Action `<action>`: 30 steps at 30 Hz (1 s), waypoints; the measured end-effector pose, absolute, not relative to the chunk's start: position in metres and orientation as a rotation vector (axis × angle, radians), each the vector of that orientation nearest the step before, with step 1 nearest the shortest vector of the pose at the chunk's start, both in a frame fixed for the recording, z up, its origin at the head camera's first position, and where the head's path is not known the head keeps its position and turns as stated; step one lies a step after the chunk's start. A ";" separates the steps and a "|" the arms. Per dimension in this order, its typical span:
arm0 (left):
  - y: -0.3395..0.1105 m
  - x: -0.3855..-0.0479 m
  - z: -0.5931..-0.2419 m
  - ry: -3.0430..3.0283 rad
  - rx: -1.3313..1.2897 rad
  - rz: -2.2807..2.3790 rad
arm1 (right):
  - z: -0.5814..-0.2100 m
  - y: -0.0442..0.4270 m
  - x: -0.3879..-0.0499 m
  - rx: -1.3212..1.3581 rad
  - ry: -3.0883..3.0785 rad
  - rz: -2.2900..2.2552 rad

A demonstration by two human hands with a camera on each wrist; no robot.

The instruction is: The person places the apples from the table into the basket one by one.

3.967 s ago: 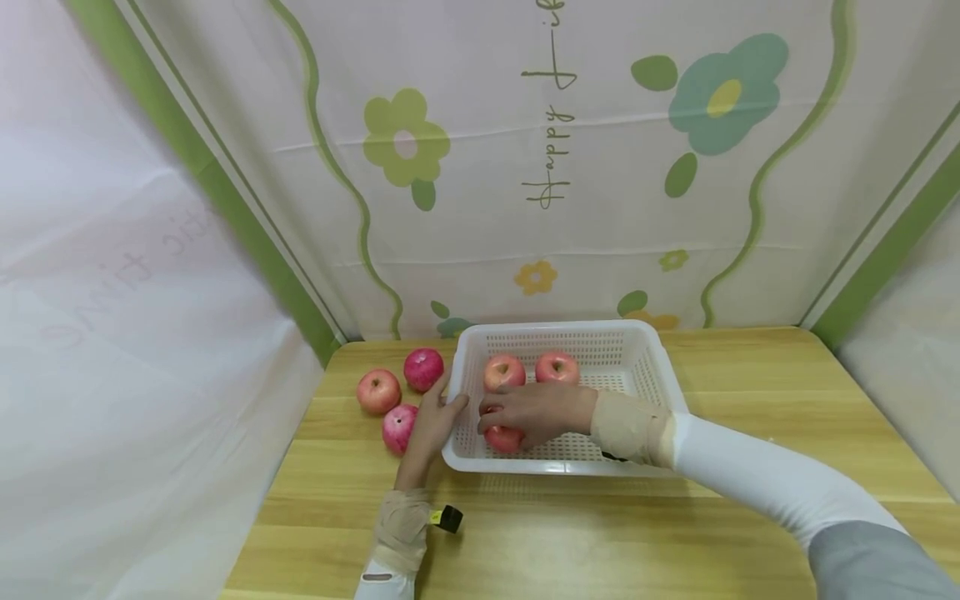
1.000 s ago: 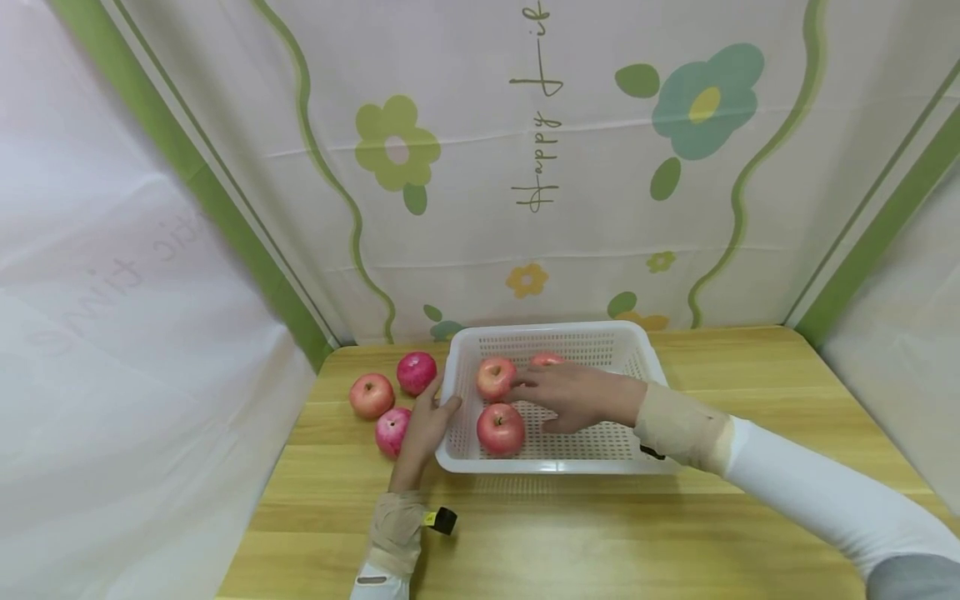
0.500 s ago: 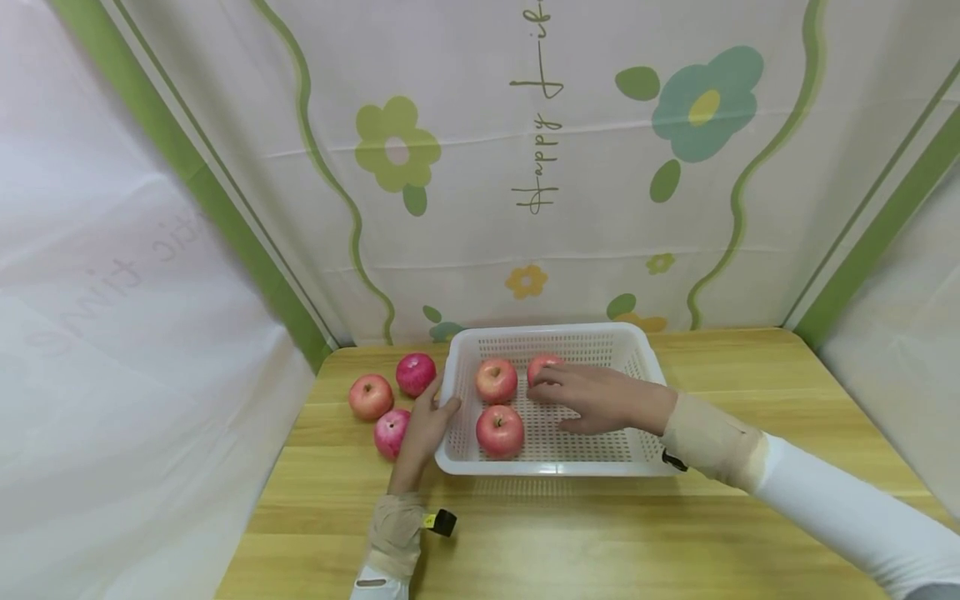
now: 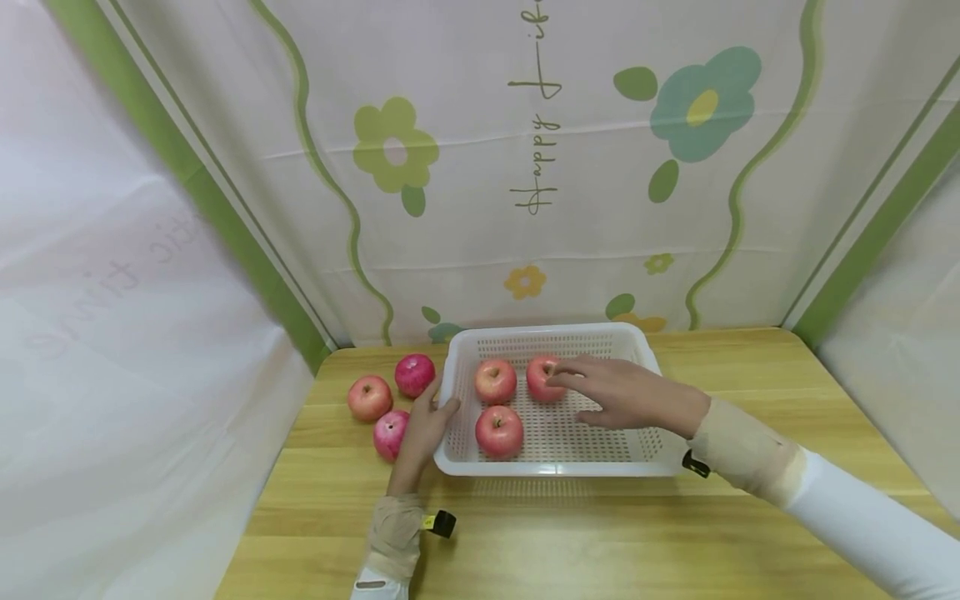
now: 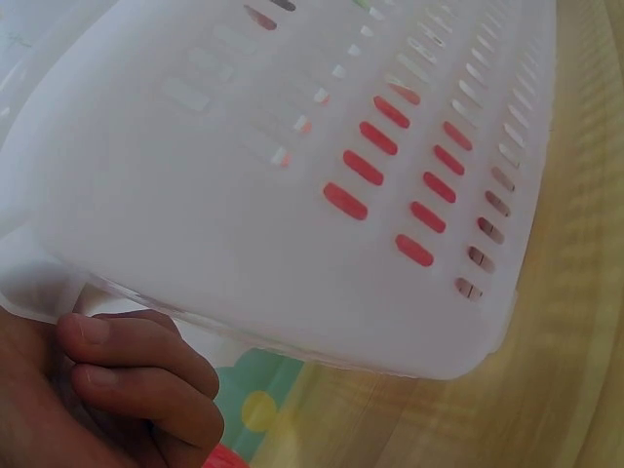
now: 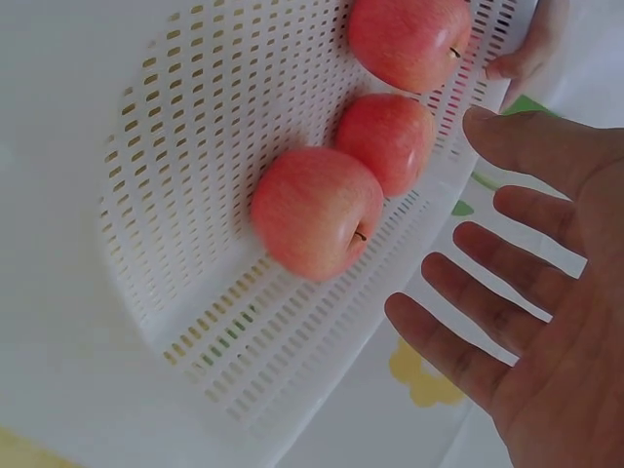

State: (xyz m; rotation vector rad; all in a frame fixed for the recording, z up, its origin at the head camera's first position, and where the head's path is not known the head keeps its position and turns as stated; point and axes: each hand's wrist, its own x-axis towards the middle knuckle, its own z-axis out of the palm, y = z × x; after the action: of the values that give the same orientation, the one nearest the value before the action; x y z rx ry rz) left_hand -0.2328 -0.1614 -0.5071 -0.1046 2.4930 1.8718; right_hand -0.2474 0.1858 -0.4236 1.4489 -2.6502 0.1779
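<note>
A white slotted basket (image 4: 555,468) holds three red apples: one at back left (image 4: 495,382), one at front left (image 4: 499,432) and one to the right at the back (image 4: 546,379). My left hand (image 4: 426,427) grips the basket's left rim; the left wrist view shows the fingers (image 5: 146,375) curled under the rim. Over the basket's right half hovers my right hand (image 4: 626,393), fingers spread and holding nothing, its fingertips beside the back right apple. In the right wrist view that hand (image 6: 546,283) is apart from the apples.
Left of the basket on the wooden table (image 4: 555,550) lie a red apple (image 4: 370,398) and two darker pink fruits (image 4: 415,375), (image 4: 390,435), the nearer partly behind my left hand. A flower-printed curtain (image 4: 450,233) stands behind the table, with white cloth at both sides.
My right hand has let go of the front left apple, moved past the back right one and drawn away to the right. My left hand has stayed on the rim.
</note>
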 end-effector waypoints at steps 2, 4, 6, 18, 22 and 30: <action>-0.162 -0.233 -0.507 2.496 -0.101 1.869 | -0.425 0.189 -0.247 1.447 -2.639 0.186; -0.162 -0.234 -0.508 2.497 -0.104 1.867 | -0.426 0.191 -0.247 1.442 -2.632 0.207; -0.163 -0.234 -0.509 2.500 -0.113 1.863 | -0.427 0.194 -0.246 1.435 -2.627 0.231; -0.161 -0.233 -0.510 2.511 -0.114 1.862 | -0.428 0.213 -0.237 1.247 -2.638 0.359; -0.161 -0.233 -0.510 2.504 -0.103 1.863 | -0.426 0.219 -0.235 1.192 -2.627 0.439; -0.162 -0.234 -0.509 2.505 -0.097 1.858 | -0.431 0.233 -0.233 1.050 -2.648 0.617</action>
State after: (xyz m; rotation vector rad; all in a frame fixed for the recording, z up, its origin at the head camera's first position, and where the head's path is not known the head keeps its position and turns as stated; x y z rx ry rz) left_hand -0.2339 -0.1623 -0.5094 -0.0965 2.5048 1.8585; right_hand -0.2332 0.2335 -0.4308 1.0499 -2.6478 0.6170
